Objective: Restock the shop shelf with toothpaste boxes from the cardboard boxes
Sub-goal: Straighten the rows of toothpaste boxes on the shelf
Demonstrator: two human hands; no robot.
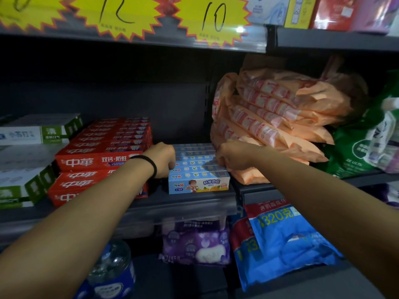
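A row of light blue children's toothpaste boxes [197, 167] lies on the dark grey shelf [172, 203], one behind another, the front one showing a cartoon child. My left hand [162, 159], with a black band on its wrist, grips the left end of the row with curled fingers. My right hand [232, 157] grips the right end the same way. Red toothpaste boxes [101, 160] are stacked in two layers just to the left. No cardboard box is in view.
Green-and-white toothpaste boxes [32, 134] fill the far left. Orange soft packs [274, 117] are piled right of the blue row, touching it, with green bags [364, 143] beyond. Yellow price stars [213, 18] hang above. Purple packs [196, 242] and blue bags [280, 240] sit below.
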